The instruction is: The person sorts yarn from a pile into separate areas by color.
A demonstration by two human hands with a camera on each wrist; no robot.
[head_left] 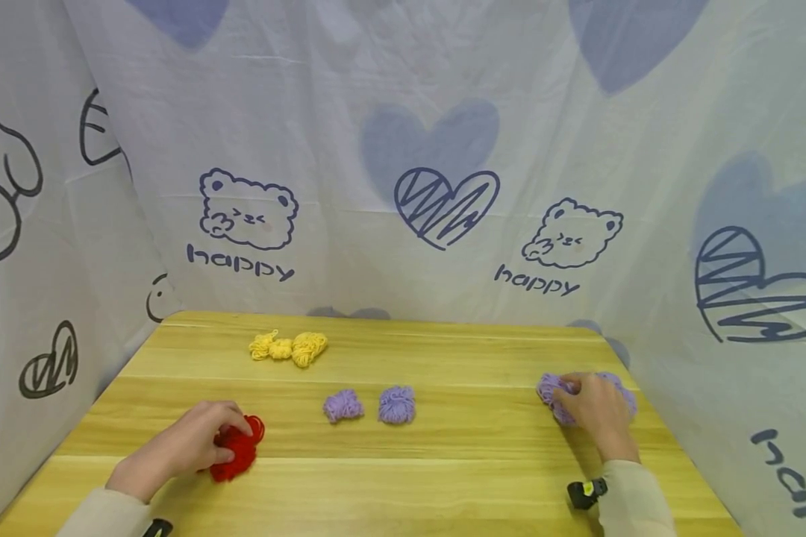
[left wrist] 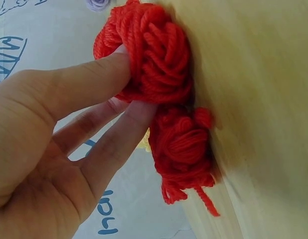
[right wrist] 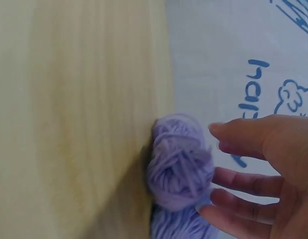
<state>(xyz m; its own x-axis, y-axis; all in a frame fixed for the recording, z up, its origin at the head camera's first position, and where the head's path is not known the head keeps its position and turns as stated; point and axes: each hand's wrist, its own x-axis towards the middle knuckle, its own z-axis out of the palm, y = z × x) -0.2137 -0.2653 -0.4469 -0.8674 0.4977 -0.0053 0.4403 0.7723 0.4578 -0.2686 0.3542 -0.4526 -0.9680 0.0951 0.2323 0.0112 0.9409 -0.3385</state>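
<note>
My left hand [head_left: 198, 440] is at the front left of the table. It pinches a bundle of red yarn [head_left: 237, 451] between thumb and fingers. In the left wrist view, the gripped red bundle [left wrist: 149, 55] lies against a second, smaller red bundle [left wrist: 183, 149]. Over at the right edge, my right hand [head_left: 598, 410] hovers around bundles of purple yarn [head_left: 554, 395]. The right wrist view shows the fingers spread beside one purple bundle [right wrist: 179, 164], with the thumb apart from it. Another purple bundle [right wrist: 179, 224] adjoins it below, partly cut off by the frame.
Two purple yarn bundles, one left [head_left: 342, 405] and one right [head_left: 397, 404], lie mid-table. Several yellow yarn bundles [head_left: 309, 348] sit together at the back left. The wooden table [head_left: 443, 492] is bordered by a printed white curtain [head_left: 349, 246] behind and at both sides.
</note>
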